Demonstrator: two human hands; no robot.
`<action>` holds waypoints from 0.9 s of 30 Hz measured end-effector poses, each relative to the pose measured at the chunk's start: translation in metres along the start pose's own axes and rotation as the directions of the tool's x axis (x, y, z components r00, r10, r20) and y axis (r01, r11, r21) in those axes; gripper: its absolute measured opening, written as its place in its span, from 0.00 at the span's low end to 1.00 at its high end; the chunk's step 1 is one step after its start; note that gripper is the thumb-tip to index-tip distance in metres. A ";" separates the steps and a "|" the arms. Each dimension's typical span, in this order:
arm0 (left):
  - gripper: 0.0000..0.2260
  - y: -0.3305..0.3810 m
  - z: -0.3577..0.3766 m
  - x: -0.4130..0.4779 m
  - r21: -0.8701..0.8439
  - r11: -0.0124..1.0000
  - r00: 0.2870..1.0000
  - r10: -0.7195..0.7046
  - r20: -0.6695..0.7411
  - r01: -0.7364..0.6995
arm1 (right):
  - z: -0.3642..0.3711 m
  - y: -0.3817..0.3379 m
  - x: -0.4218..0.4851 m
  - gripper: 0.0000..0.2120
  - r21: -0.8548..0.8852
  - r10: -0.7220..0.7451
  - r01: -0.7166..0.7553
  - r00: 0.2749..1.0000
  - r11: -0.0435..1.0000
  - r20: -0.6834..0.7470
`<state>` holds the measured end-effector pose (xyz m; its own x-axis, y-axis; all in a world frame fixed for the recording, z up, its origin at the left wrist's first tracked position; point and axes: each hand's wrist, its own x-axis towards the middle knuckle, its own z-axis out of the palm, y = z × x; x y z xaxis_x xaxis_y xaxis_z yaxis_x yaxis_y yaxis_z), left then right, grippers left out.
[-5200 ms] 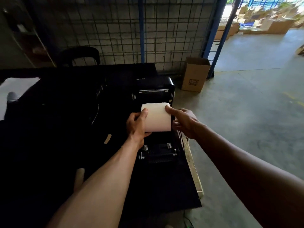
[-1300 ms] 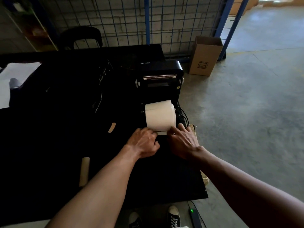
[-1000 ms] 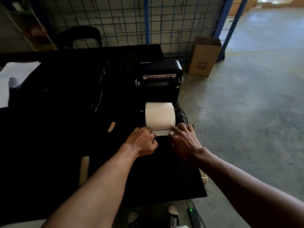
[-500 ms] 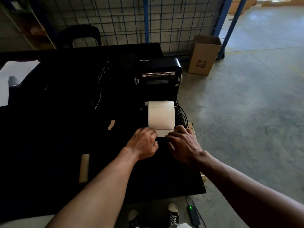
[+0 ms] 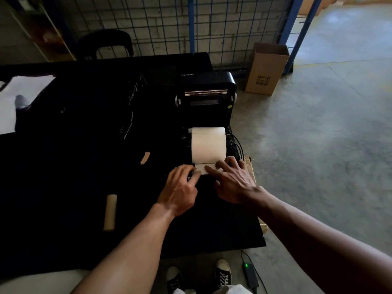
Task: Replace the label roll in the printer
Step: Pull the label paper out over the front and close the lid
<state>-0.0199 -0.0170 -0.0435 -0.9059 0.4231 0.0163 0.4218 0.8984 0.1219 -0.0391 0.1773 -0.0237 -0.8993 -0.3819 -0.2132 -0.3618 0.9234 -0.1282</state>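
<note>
- Head view, nearest the person: a power adapter (image 5: pixel 250 272) with a green light lies on the floor beside the shoes (image 5: pixel 222 272), just off the near edge of the black table (image 5: pixel 63 187).
- An empty cardboard core (image 5: pixel 110 212) lies on the table to the left, well apart from the hands. It is probably the spent roll's core, so the removal looks done.
- The left hand (image 5: pixel 180 187) has bent fingers, with their tips at the left edge of the loose label end (image 5: pixel 201 169). Whether they pinch it or only press it cannot be told.
- The right hand (image 5: pixel 233 183) lies with fingers spread and fairly straight, flat on the right part of that strip and grasping nothing.
- The step in hand appears to be threading the leading strip out toward the near side. The next move calls for keeping the strip flat and square to the roll before the lid comes down. The hands hide any paper guides.
- The label roll (image 5: pixel 209 145) sits in the open bay of the printer (image 5: pixel 212 115), just beyond the fingertips, with its axis running left to right. Nothing else shows in the dark bay.
- The lid (image 5: pixel 206 83) stands raised behind the roll.
- Far right on the floor, a cardboard box (image 5: pixel 266 68) stands upright with its top open. Its contents cannot be seen.
</note>
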 end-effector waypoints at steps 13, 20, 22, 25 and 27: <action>0.22 0.001 -0.004 0.018 -0.026 0.996 0.995 -0.081 -0.051 0.079 | -0.009 -0.004 0.002 0.27 -0.025 -0.032 0.033 0.999 0.999 0.037; 0.27 0.009 0.003 0.014 0.015 0.999 0.997 0.045 0.065 -0.046 | 0.004 0.010 -0.008 0.25 0.059 -0.037 0.044 0.992 0.997 -0.120; 0.27 0.010 0.002 0.014 0.011 0.999 0.996 0.040 0.076 -0.041 | 0.006 0.012 -0.010 0.24 0.074 -0.048 0.057 0.992 0.996 -0.120; 0.26 0.008 -0.002 0.013 0.016 0.998 0.996 0.057 0.073 -0.058 | 0.008 0.017 -0.014 0.26 0.079 -0.062 0.069 0.994 0.994 -0.091; 0.25 0.005 0.000 0.010 0.015 0.997 0.994 0.076 0.075 -0.077 | 0.007 0.022 -0.017 0.26 0.058 -0.085 0.091 0.991 0.994 -0.104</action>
<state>-0.0268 -0.0084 -0.0424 -0.8660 0.4977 -0.0486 0.4911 0.8647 0.1056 -0.0299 0.2040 -0.0293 -0.8860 -0.4529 -0.0995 -0.4275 0.8809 -0.2030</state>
